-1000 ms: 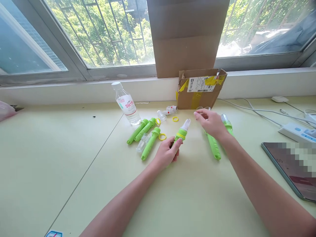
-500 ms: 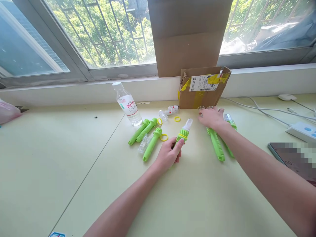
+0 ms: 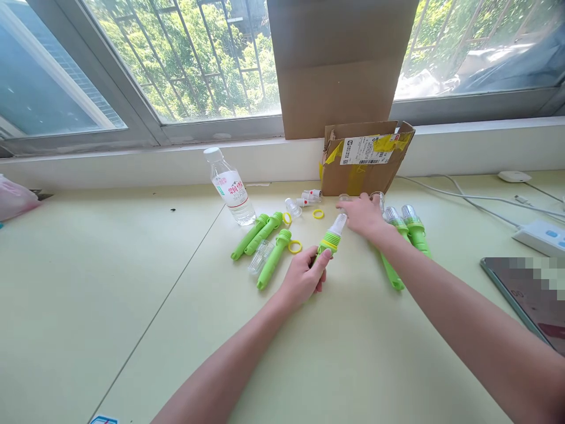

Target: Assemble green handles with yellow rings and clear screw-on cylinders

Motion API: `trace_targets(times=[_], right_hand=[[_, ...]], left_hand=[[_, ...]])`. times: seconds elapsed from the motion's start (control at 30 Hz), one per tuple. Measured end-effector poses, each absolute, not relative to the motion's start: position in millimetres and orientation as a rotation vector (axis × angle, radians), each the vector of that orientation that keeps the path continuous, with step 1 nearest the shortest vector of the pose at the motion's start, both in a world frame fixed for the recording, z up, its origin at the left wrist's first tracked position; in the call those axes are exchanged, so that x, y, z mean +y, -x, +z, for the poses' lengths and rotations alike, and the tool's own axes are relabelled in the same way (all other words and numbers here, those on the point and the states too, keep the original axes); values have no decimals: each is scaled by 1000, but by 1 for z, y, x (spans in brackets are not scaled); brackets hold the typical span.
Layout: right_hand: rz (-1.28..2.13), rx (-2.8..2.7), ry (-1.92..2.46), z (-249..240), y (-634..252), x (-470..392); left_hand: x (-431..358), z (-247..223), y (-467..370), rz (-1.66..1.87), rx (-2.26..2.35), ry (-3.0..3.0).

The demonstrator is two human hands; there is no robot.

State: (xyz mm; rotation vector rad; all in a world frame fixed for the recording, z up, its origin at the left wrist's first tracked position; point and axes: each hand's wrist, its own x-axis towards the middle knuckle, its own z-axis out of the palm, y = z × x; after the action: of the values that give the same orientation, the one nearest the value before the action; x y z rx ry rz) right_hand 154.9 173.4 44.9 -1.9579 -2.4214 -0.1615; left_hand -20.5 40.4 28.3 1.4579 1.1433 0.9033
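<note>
My left hand (image 3: 306, 273) is wrapped round a green tube (image 3: 329, 242) with a yellow ring and a clear ribbed tip pointing up. My right hand (image 3: 364, 215) reaches in front of the cardboard box, its fingertips at a clear cap (image 3: 344, 198); its grip is unclear. Another clear cap (image 3: 378, 200) stands just right of those fingers. Two green tubes with clear caps (image 3: 414, 227) lie beside my right wrist, one partly hidden by it. On the left lie several green tubes (image 3: 273, 259), a clear cover (image 3: 261, 257) and yellow rings (image 3: 318, 214).
A cardboard box (image 3: 362, 171) stands against the wall. A water bottle (image 3: 230, 188) is behind the left tubes. White-and-clear small parts (image 3: 309, 198) lie near the box. At the right are cables, a power strip (image 3: 541, 232) and a phone (image 3: 521, 294).
My right hand has moved left from above the capped tubes to the clear cap in front of the box. My left hand keeps its hold on the green tube.
</note>
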Motion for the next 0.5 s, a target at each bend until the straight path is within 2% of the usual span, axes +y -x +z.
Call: trace_targets(times=[0.2, 0.37, 0.5], right_hand=[[-65, -2008, 1697, 51, -150, 149], [378, -1426, 1498, 58, -161, 135], [752, -1203, 1326, 67, -172, 131]], left_hand=[[40, 29, 20, 906, 1151, -1452], [40, 29, 20, 910, 1146, -1464], [40, 30, 19, 926, 1158, -1456]])
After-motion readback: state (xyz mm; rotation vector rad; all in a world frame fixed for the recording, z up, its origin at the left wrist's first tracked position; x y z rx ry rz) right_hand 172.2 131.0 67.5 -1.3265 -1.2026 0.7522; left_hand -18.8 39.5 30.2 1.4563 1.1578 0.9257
